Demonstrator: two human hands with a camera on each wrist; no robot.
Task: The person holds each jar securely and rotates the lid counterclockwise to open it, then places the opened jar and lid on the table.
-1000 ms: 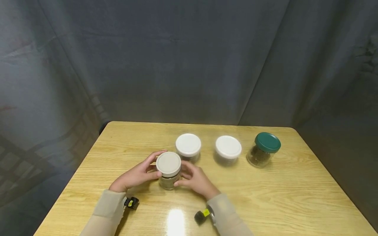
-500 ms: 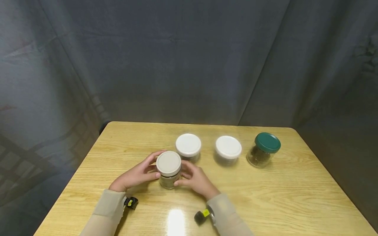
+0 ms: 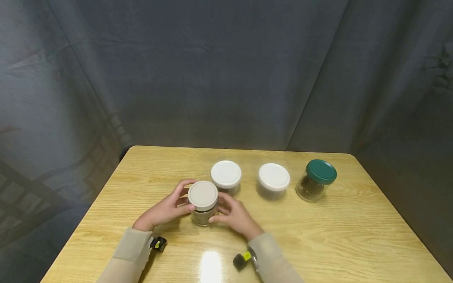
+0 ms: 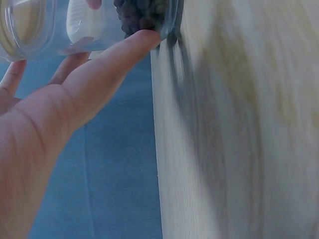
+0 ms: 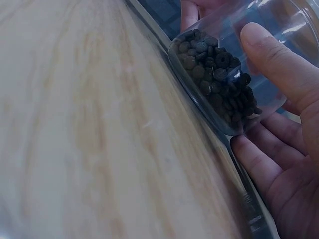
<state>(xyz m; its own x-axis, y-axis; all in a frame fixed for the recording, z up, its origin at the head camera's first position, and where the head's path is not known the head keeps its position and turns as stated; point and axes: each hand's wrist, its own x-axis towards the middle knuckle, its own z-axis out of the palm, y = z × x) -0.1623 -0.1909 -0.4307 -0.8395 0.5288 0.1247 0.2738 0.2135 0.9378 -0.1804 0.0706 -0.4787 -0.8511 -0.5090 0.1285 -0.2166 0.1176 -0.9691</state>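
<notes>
Beige-lidded jar: I have this clear jar (image 3: pixel 202 218) on the near side of the bench (image 3: pixel 361 232), left of the middle, directly between the two hands
Long axis: as I read it from my end, vertical, with the beige lid (image 3: pixel 203 194) on top and the base down at the wood; whether the base bears on the bench I cannot tell
Left hand: this hand (image 3: pixel 164 210) comes in from the near left and holds the jar's left side, fingers curved round toward the far side, thumb at the near left
Right hand: this one (image 3: pixel 238 217) comes in from the near right and grips the other side, its thumb on the clear wall
Nearer hand: neither, by my judgement; both touch the jar, so the coming move turns on their facing each other across that upright axis
Pellets: dark, round pieces (image 5: pixel 217 74) lie low in the jar, as the right wrist view shows me
Nearest white-lidded jar: it (image 3: pixel 225 173) stands just beyond, far and slightly right; I cannot tell if the two jars touch
Other white-lidded jar: further right (image 3: pixel 273 176), apart from both hands
Green-lidded jar: last on the right (image 3: pixel 321 171), well apart from the hands
</notes>
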